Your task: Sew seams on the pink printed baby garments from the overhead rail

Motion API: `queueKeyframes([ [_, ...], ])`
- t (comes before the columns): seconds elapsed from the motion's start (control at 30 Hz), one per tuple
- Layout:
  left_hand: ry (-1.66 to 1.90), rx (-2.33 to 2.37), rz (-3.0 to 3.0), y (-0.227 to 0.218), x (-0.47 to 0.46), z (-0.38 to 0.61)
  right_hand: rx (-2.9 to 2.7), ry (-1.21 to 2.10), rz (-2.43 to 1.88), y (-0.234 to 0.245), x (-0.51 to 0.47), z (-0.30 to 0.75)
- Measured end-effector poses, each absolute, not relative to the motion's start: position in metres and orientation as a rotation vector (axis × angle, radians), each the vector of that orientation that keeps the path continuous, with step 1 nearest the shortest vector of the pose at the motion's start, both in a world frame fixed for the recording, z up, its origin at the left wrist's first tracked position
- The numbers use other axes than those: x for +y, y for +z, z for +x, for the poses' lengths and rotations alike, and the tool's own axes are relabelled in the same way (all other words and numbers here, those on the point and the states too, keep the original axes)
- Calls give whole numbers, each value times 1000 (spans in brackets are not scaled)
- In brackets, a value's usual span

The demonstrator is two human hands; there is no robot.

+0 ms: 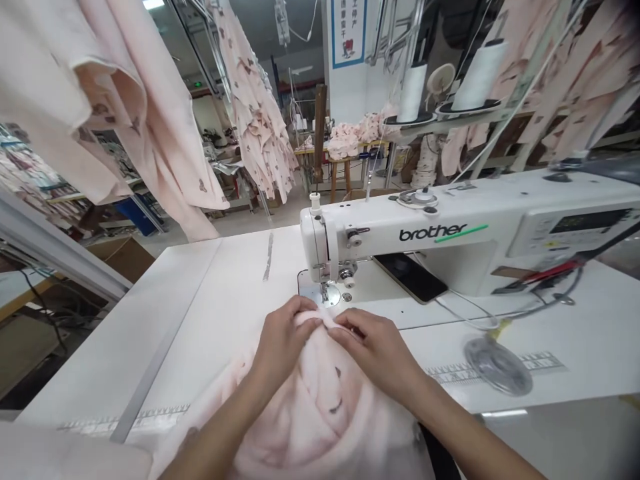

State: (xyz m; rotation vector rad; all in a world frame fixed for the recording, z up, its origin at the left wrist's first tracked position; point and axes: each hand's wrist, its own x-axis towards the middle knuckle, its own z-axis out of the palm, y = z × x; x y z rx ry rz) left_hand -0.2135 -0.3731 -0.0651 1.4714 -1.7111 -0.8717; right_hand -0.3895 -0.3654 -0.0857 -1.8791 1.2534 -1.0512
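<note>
While the left hand point(285, 337) pinches the pink fabric point(325, 393) between nearly closed thumb and fingers, the right hand point(373, 343) grips it likewise, just before the sewing machine point(490, 208). Under the machine's arm lies one phone point(413, 277). Before its right part sits one clear dish point(497, 365), too blurred for me to read its contents. Two thread cones point(413, 93) stand behind it; well to its left is one cardboard box point(125, 261), contents hidden.

Pink fabric point(320, 407) — cut off below, clear round dish point(497, 365) blurred, machine display point(593, 219) — unreadable
</note>
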Motion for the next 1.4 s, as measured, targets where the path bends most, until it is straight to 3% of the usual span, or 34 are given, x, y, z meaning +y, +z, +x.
queueKeyframes([
  [0.13, -806, -1857, 1354, -68, -365, -216, 1083, -1148, -1751, -85, -370, -396],
  [0.4, -797, -1948, 1424, -63, -352, -221, 975, -838, -1732, -65, -374, -407],
  [0.6, -599, -2056, 1152, -67, -336, -217, 561, -486, -1282, -71, -387, -406],
  [0.83, -545, -2045, 1100, -69, -322, -211, 596, -543, -987, -89, -366, -384],
  [1.07, -584, -1662, 1368, -63, -312, -217, 934, -1123, -1463, -71, -326, -379],
  [1.2, -576, -1623, 1370, -57, -311, -221, 1159, -1104, -1633, -66, -306, -373],
  [1.4, -1121, -1722, 1311, -32, -318, -212, 942, -1144, -1878, -70, -321, -380],
])
